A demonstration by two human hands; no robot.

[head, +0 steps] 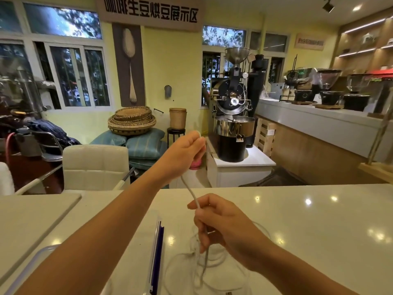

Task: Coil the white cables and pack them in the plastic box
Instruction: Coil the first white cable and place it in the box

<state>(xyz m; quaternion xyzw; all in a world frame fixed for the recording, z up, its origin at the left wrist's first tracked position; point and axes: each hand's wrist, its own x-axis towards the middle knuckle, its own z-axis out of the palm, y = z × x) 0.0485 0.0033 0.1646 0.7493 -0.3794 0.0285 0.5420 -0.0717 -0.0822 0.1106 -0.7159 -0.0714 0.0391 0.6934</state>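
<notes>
White cable (192, 193) taut between left hand (182, 154), pinching its end, and right hand (223, 224), fingers curled round it. Slack loops (212, 259) lower centre, blurred, may knot if pulled fast.

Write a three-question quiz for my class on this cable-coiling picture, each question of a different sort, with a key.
1. True or false: the white cable runs between the left hand and the right hand.
2. Which hand is raised higher? A: left. B: right.
3. Fill in: the cable's loose loops lie on the ____.
Key: 1 true; 2 A; 3 table.
</notes>
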